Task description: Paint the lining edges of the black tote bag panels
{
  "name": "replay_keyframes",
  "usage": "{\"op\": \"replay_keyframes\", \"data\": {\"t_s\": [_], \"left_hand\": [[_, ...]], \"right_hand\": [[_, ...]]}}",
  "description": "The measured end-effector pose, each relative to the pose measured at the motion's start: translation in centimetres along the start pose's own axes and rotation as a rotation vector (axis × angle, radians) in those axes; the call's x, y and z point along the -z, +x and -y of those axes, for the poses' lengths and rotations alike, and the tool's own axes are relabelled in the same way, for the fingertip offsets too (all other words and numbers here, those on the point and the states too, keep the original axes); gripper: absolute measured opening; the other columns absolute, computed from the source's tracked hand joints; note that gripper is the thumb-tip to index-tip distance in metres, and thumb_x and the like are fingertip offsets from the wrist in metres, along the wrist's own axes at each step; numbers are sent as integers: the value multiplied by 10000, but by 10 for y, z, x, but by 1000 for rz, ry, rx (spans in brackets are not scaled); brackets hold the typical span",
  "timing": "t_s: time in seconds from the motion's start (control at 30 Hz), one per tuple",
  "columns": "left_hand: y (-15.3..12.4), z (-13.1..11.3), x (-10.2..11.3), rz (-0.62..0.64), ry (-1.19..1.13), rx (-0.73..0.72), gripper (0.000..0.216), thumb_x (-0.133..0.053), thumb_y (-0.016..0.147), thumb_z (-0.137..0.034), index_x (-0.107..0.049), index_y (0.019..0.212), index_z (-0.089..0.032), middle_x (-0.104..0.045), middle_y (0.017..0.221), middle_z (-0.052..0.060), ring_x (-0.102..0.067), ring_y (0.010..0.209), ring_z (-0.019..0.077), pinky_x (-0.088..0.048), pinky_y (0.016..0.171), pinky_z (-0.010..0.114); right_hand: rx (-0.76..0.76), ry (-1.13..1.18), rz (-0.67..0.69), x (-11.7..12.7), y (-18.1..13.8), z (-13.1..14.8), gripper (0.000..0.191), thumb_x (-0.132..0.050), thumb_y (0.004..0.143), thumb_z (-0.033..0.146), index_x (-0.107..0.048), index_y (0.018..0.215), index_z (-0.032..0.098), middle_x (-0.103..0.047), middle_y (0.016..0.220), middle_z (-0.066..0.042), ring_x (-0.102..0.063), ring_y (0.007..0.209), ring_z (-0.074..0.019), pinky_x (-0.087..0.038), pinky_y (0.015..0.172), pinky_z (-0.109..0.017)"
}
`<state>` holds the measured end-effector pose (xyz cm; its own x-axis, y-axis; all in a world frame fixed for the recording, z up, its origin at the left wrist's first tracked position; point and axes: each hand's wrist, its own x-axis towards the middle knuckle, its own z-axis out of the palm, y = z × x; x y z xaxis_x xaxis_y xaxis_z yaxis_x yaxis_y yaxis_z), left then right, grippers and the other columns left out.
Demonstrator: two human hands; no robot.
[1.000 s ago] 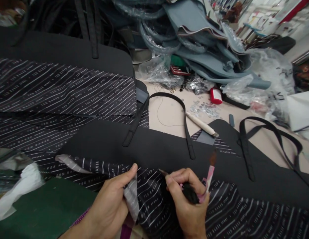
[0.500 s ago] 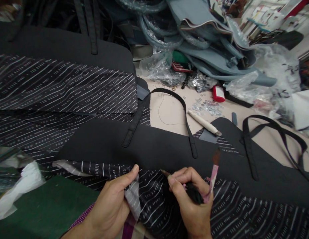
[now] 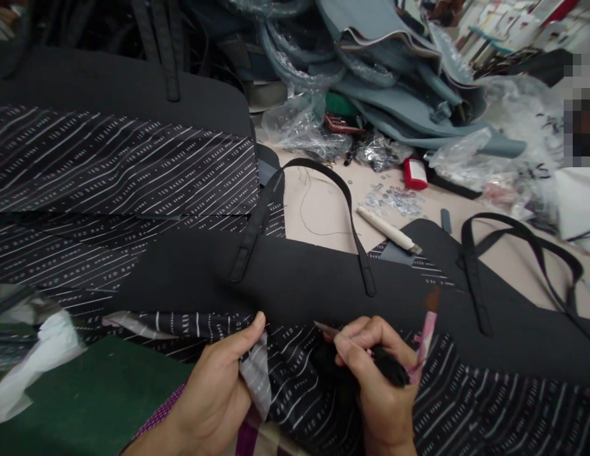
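My left hand (image 3: 213, 392) pinches a folded edge of black fabric with white stripes (image 3: 299, 386), thumb on top, showing its grey underside. My right hand (image 3: 380, 386) is closed round a small tool with a pink handle (image 3: 425, 339) and a thin metal tip (image 3: 326, 328) that points left at the fabric near my left thumb. A tuft of black thread sits in the same hand. Just beyond lies a black bag panel (image 3: 295, 285) with a looped strap (image 3: 323, 183).
More striped panels (image 3: 109, 171) are stacked at the left. A green mat (image 3: 99, 399) and white crumpled paper (image 3: 42, 354) lie at the lower left. A white-handled tool (image 3: 387, 231), loose metal rings (image 3: 394, 199), a red container (image 3: 414, 173), plastic bags and grey-blue material (image 3: 399, 95) crowd the back.
My right hand with the pink-handled tool has shifted slightly to the right along the striped fabric. The left hand keeps its pinch in the same place.
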<state>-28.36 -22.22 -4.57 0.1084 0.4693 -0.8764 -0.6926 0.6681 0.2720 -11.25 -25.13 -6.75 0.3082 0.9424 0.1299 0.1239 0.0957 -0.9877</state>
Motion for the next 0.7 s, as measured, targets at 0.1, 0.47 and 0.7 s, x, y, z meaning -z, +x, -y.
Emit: {"op": "replay_keyframes", "data": {"t_s": [0.1, 0.47, 0.7], "left_hand": [[0, -1, -1, -7, 5, -7, 102, -669, 857, -142, -762, 855, -98, -746, 830, 102, -728, 768, 203, -638, 717, 287], [-1, 2, 0, -22, 69, -56, 89, -688, 849, -134, -760, 866, -84, -738, 774, 98, -727, 741, 198, -633, 759, 305], [0, 1, -1, 0, 76, -33, 82, -678, 851, -112, -751, 834, -78, -743, 782, 99, -724, 750, 195, -630, 770, 308]], "right_hand": [[4, 13, -24, 3, 1, 0, 253, -674, 835, 146, -550, 622, 204, -577, 595, 51, -542, 563, -112, -453, 580, -238], [17, -54, 33, 0, -2, -2, 257, -667, 873, 170, -557, 643, 201, -590, 637, 36, -566, 605, -120, -445, 599, -249], [27, -164, 53, -6, 1, 2, 264, -663, 857, 168, -545, 624, 202, -577, 618, 35, -581, 610, -128, -450, 614, -258]]}}
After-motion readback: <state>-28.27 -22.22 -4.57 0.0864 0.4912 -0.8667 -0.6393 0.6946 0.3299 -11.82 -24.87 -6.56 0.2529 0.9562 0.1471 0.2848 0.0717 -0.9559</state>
